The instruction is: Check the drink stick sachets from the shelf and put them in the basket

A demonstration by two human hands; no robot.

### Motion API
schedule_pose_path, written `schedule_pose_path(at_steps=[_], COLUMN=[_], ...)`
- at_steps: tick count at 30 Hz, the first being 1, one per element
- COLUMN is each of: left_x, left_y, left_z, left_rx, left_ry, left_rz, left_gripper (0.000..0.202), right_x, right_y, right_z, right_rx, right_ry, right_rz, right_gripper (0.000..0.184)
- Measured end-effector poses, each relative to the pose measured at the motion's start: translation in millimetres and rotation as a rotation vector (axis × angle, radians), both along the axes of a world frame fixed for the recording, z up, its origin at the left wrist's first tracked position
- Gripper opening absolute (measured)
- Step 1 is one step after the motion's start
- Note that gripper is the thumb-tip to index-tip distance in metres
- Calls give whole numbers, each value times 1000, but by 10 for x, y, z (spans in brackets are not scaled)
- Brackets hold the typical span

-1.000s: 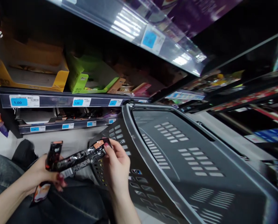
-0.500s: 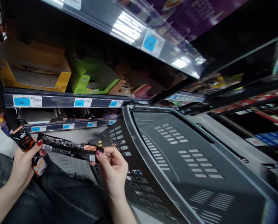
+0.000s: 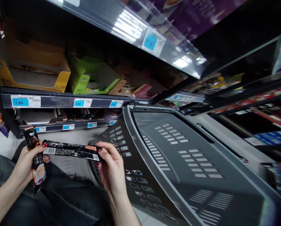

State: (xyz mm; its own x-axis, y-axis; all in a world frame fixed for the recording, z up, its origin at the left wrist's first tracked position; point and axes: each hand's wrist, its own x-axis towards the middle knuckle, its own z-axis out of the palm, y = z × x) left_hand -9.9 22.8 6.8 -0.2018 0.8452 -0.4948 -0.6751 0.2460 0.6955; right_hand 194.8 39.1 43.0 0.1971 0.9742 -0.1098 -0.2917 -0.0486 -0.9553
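My left hand [image 3: 28,161] is closed on a black and orange snack packet [image 3: 38,168] that stands nearly upright, with a food picture near its lower end. Its thumb also pinches the left end of a second narrow black packet [image 3: 71,150]. That second packet lies almost level, its back with small print, a barcode and a square code facing me. At its right end my right hand [image 3: 111,163] grips it between thumb and fingers. Both packets are above my dark jeans [image 3: 67,194].
A grey shopping basket [image 3: 168,169] with slotted walls stands close on my right. Ahead, a shelf holds a yellow carton [image 3: 32,84], a green carton [image 3: 93,84] and a pink-edged carton [image 3: 141,91]. Blue and white price labels [image 3: 24,101] line its edge. A clear-fronted shelf [image 3: 131,28] overhangs above.
The upright packet has turned more vertical in my left hand. The level packet's right end and my right hand have shifted slightly left. The view has moved a little.
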Motion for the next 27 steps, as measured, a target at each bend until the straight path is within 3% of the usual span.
schedule_pose_path(at_steps=[4, 9, 13, 16, 21, 24, 27], left_x=[-1, 1, 8, 9, 37, 76, 117], left_y=[17, 42, 49, 29, -29, -59, -88], left_z=[-35, -62, -60, -66, -97, -103, -112], left_rx=[-93, -205, -254, -217, -44, 29, 100], left_ry=[-108, -239, -303, -309, 11, 253, 386], left_rz=[-87, -136, -164, -185, -315, -388, -415], left_gripper=[21, 7, 13, 16, 18, 30, 37], right_x=[32, 36, 34, 74, 166, 144, 44], right_y=[49, 68, 74, 74, 79, 85, 83], right_z=[-7, -1, -27, -78, -129, -138, -167], right_rx=[-129, -118, -150, -79, 87, 122, 52], right_ry=[124, 224, 116, -68, -209, -144, 5], right_rz=[46, 41, -2, -80, -209, -200, -141], right_gripper=[9, 19, 23, 29, 34, 30, 31])
